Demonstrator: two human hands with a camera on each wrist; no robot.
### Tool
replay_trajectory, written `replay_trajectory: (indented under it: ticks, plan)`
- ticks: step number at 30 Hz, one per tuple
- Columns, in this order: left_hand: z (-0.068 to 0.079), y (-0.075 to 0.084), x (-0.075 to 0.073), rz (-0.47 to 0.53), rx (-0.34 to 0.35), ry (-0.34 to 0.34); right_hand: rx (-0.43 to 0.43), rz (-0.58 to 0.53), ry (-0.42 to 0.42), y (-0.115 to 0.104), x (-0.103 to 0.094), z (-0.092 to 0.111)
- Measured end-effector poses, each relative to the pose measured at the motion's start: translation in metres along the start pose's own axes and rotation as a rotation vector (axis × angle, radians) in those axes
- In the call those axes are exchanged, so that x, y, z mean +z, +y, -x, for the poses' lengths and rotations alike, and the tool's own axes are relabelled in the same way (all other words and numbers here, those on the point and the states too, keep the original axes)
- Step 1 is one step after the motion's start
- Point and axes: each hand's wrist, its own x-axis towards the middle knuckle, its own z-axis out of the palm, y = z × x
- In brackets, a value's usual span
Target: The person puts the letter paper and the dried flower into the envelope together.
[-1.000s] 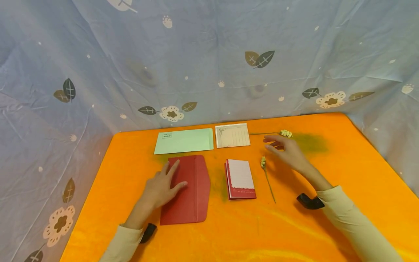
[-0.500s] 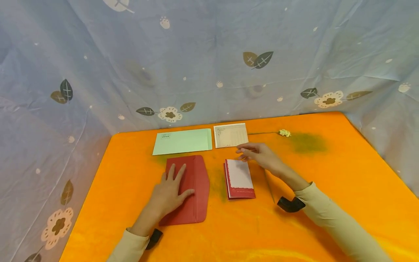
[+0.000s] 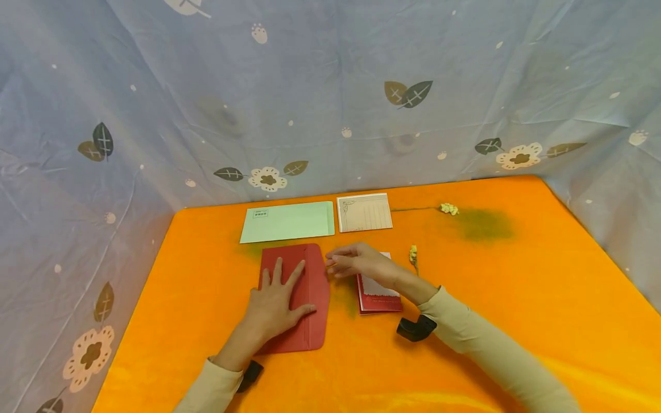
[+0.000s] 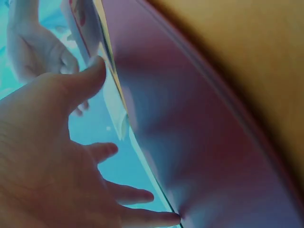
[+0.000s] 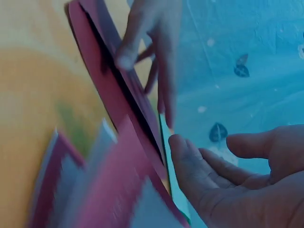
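A red envelope (image 3: 316,327) lies with its flap to the right in the head view. My left hand (image 3: 275,312) spreads over it, fingers apart, fingertips at its surface in the left wrist view. Close to the flap edge is my right hand (image 3: 364,265), its fingers loosely bent with nothing between them. It passes over a red-and-white folded card (image 3: 380,302) and hides the upper part. In the right wrist view, the folded card (image 5: 121,190) stands partly open, below the envelope (image 5: 92,57).
Behind lie a pale green envelope (image 3: 289,221) and a cream lined card (image 3: 365,214). A yellow dried flower (image 3: 448,209) lies at the back right; another flower (image 3: 413,255) is nearer, its stem partly behind the right arm. A patterned blue cloth (image 3: 341,115) hangs behind the orange table cover (image 3: 465,269).
My right hand has swept left from beside the flowers, across the folded card, to the envelope's flap. My left hand has slid slightly right over the envelope, fingers spreading.
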Motion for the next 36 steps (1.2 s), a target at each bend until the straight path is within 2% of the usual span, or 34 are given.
replay_trajectory:
  ticks: [8, 13, 17, 23, 31, 36]
  plan:
    - [0.002, 0.01, -0.001, -0.018, -0.029, -0.03, 0.174, -0.122, -0.01, 0.009, 0.027, -0.017]
    - [0.0, 0.012, 0.0, -0.045, -0.036, 0.021, 0.246, -0.154, -0.037, 0.018, 0.042, -0.021]
    - [-0.001, 0.012, 0.001, -0.028, -0.029, 0.052, 0.228, -0.158, -0.041, 0.021, 0.05, -0.02]
    - [-0.002, 0.012, 0.0, 0.014, -0.013, 0.046, 0.184, -0.132, -0.014, 0.02, 0.055, -0.02]
    - [-0.013, 0.014, -0.003, 0.029, 0.024, 0.061, 0.164, -0.097, 0.056, 0.016, 0.048, -0.025]
    - [-0.018, 0.016, -0.003, 0.02, 0.028, 0.055, 0.163, -0.114, 0.076, 0.018, 0.044, -0.026]
